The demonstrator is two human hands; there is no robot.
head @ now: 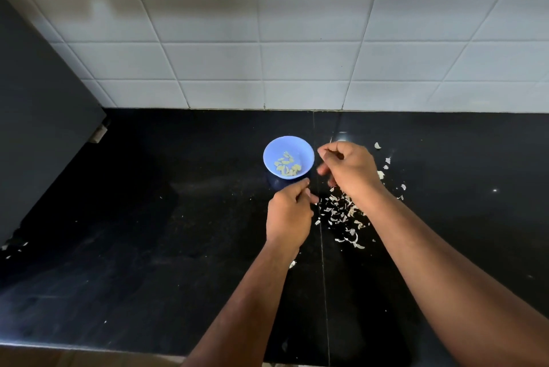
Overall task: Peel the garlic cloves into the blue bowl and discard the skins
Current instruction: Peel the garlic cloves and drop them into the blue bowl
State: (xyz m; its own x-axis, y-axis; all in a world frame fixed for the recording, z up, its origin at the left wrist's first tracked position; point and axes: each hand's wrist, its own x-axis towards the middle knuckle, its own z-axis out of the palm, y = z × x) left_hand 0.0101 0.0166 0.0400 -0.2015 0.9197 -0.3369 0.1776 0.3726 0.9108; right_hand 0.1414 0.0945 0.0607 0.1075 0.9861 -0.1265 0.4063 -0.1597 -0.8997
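Risk: small round light-blue plastic bowl [288, 156] w/ peeled pale cloves [287, 167] sits just left of right hand [349, 172], fingers curled, contents indiscernible, left hand [289, 212] likewise just below bowl; papery white skins [341, 212] lower-right of bowl could get flicked in.

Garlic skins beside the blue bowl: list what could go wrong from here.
1. The garlic skins lie loose right beside the blue bowl; the right hand hovering over them could flick some in with the peeled cloves.
2. The left hand is close to the bowl and might nudge it.
3. Stray skins scattered on the black counter could be missed.
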